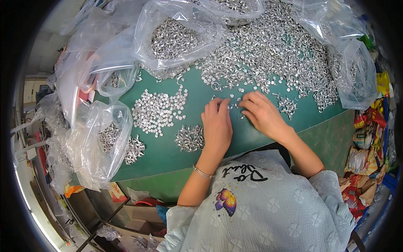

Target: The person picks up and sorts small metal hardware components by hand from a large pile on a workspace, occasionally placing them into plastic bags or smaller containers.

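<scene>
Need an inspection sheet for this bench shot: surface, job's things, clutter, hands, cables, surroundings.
Surface: green table, mostly covered with parts.
Job's things: big heap of small silver metal pieces; sorted piles and hooks left of the hands.
Clutter: clear plastic bags holding more pieces, some at the left edge.
Hands: left hand flat on the table; right hand fingering pieces; grip unclear.
Cables: nothing seen.
Surroundings: snack packets at right; cardboard boxes below the table.
</scene>
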`<state>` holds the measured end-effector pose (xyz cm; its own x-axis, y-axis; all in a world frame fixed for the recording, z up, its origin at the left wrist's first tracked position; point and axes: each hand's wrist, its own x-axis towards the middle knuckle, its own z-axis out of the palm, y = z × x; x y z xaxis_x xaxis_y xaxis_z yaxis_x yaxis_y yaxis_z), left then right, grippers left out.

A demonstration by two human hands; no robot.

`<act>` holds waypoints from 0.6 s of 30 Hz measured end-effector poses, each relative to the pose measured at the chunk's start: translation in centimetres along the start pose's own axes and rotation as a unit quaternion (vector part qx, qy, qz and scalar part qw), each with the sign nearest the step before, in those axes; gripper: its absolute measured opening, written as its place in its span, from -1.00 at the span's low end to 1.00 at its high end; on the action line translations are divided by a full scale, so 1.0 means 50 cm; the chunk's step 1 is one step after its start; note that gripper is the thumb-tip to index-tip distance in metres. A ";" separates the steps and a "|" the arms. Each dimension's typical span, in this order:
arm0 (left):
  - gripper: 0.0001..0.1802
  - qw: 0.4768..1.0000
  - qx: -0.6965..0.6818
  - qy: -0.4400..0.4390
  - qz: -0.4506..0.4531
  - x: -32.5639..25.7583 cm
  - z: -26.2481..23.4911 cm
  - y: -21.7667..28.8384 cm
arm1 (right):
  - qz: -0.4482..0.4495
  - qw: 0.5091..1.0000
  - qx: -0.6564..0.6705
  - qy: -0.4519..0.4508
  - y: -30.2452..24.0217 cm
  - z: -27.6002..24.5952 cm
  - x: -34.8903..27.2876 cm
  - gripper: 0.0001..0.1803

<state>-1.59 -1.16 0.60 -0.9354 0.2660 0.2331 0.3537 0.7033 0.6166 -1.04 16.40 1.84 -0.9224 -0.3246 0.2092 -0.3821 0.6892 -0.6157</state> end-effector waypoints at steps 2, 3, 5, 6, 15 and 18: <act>-0.64 0.999 0.023 -0.024 0.000 -0.002 -0.003 -0.010 | 0.011 0.998 0.051 -0.021 0.007 -0.006 -0.014 -0.76; -0.64 1.000 0.014 -0.022 0.000 -0.002 -0.008 -0.010 | 0.016 0.996 0.077 -0.032 0.010 -0.008 -0.016 -0.76; -0.65 1.000 -0.003 -0.019 -0.002 -0.007 -0.020 -0.005 | 0.042 0.996 0.076 0.012 0.009 -0.011 -0.009 -0.75; -0.66 1.000 0.006 -0.006 0.001 -0.007 -0.014 -0.002 | 0.055 0.995 0.075 0.033 0.007 -0.011 -0.007 -0.75; -0.71 0.999 0.031 -0.005 -0.012 -0.017 -0.014 -0.013 | 0.001 0.998 0.057 -0.012 0.002 -0.009 -0.017 -0.74; -0.69 0.999 0.026 -0.026 0.000 -0.010 -0.008 0.001 | -0.009 0.999 0.046 0.027 -0.016 0.002 0.004 -0.74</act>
<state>-1.11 -1.52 0.82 -0.9346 0.2988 0.1932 0.3545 0.7358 0.5770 -0.93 15.70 2.30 -0.9181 -0.2995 0.2595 -0.3940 0.6205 -0.6780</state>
